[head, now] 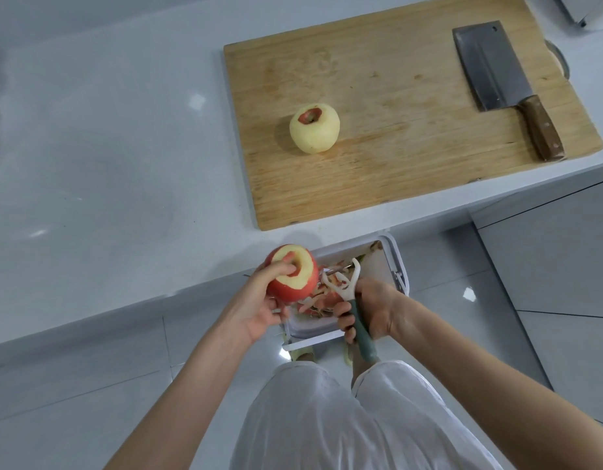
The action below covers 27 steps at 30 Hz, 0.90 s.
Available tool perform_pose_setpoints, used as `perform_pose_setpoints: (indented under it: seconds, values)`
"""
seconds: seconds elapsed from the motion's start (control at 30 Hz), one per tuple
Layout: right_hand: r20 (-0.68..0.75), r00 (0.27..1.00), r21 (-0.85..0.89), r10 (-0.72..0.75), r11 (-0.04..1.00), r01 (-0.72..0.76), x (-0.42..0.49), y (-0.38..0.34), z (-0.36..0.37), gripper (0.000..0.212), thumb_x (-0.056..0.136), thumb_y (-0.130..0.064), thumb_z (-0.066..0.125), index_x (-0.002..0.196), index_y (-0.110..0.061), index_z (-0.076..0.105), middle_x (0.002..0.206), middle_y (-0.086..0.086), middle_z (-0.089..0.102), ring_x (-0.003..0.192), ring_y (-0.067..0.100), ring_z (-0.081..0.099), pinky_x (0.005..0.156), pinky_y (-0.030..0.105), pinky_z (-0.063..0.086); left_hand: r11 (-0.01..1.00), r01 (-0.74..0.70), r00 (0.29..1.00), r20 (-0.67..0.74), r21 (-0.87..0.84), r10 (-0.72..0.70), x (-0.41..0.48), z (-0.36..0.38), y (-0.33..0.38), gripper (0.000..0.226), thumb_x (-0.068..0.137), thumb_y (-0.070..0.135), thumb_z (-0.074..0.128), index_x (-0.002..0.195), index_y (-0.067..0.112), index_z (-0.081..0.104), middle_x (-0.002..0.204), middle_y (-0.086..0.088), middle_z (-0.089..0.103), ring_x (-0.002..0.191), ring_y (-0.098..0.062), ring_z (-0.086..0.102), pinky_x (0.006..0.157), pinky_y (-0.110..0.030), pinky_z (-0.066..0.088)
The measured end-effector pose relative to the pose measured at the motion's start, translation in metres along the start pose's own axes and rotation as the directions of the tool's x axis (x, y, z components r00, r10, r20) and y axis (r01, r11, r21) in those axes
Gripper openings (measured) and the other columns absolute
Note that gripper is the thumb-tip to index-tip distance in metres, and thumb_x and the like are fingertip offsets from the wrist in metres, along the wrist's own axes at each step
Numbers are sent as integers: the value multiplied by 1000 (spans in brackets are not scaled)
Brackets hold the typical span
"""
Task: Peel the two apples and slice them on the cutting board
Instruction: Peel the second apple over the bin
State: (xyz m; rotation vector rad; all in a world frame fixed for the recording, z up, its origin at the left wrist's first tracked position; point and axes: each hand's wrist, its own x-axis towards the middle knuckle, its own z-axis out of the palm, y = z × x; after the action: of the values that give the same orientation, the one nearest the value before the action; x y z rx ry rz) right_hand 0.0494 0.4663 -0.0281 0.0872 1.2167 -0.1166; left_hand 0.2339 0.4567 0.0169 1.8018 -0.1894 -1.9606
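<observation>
One pale peeled apple point(314, 128) waits on the wooden cutting board point(395, 137). The left hand point(259, 300) holds the half-peeled red apple point(293, 274); the right hand point(371, 308) grips the green-handled peeler point(356, 307). No slicing is done.

A pale grey-white, glossy stone tabletop point(107, 147) fills the upper left and centre of the frame, its front edge running diagonally from lower left to right. Below it lies a floor of large, shiny light grey tiles point(90, 401) with thin dark joints. Flat grey cabinet fronts point(557, 252) stand at the right. Soft bright patches of light reflect on both tabletop and tiles.
</observation>
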Motion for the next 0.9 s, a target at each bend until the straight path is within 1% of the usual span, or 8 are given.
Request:
perform_pose_setpoints:
  seconds: [0.17, 0.3, 0.37, 0.43, 0.5, 0.53, 0.7, 0.9]
  values:
    - [-182, 978, -224, -98, 973, 56, 5, -12, 2, 55, 100, -34, 20, 63, -13, 55, 40, -2, 38, 36, 13, 32, 43, 19, 27, 971, 109, 991, 101, -213, -89, -3, -1, 2, 57, 61, 21, 73, 116, 20, 57, 112, -22, 56, 76, -32, 62, 71, -50, 58]
    - [-300, 836, -578, -460, 785, 224, -13, -11, 10, 54, 98, -55, 24, 66, -20, 50, 58, -1, 49, 51, 13, 41, 51, 25, 31, 955, 115, 993, 71, -274, -99, -2, 1, 3, 51, 73, 18, 72, 120, 17, 53, 122, -25, 53, 98, -40, 63, 65, -44, 60]
    - [-197, 651, -800, -733, 505, 325, -24, -6, 14, 45, 99, -47, 30, 64, -25, 47, 60, -4, 49, 56, 14, 45, 55, 27, 33, 954, 113, 993, 49, -277, -103, -2, 3, 4, 40, 81, 20, 67, 118, 16, 53, 123, -25, 53, 100, -40, 63, 57, -36, 58]
    - [39, 303, -928, -952, 78, 365, -31, -1, 20, 43, 98, -42, 35, 62, -22, 48, 53, -6, 48, 53, 16, 46, 52, 28, 34, 964, 111, 994, 50, -242, -102, -4, 7, 4, 39, 84, 23, 64, 120, 13, 53, 113, -23, 58, 85, -34, 66, 51, -31, 55]
    - [293, -30, -917, -955, -290, 273, -29, 1, 23, 38, 92, -38, 44, 61, -20, 56, 49, -8, 49, 48, 16, 42, 51, 26, 33, 980, 93, 995, 48, -177, -86, -7, 12, 4, 37, 86, 26, 62, 120, 13, 55, 102, -19, 62, 77, -25, 65, 51, -29, 54]
    - [371, -112, -896, -922, -387, 218, -25, 1, 25, 36, 91, -38, 48, 62, -19, 61, 50, -8, 54, 48, 17, 43, 52, 26, 34, 985, 85, 996, 47, -150, -78, -8, 14, 4, 35, 86, 28, 62, 118, 14, 56, 97, -16, 63, 77, -23, 64, 52, -30, 54]
    - [445, -209, -871, -871, -475, 126, -20, -7, 25, 39, 94, -39, 45, 67, -20, 66, 54, -6, 60, 52, 19, 50, 55, 29, 33, 990, 52, 998, 41, -128, -47, -11, 19, 2, 19, 89, 27, 60, 105, 17, 59, 88, -12, 65, 73, -20, 64, 51, -29, 54]
    - [481, -207, -830, -852, -519, 205, -20, -13, 12, 40, 97, -38, 43, 68, -21, 66, 59, -8, 63, 55, 18, 51, 55, 31, 35, 993, 84, 991, 106, -77, -76, -15, 15, -2, 12, 89, 23, 57, 97, 15, 60, 90, -18, 64, 71, -27, 62, 42, -24, 47]
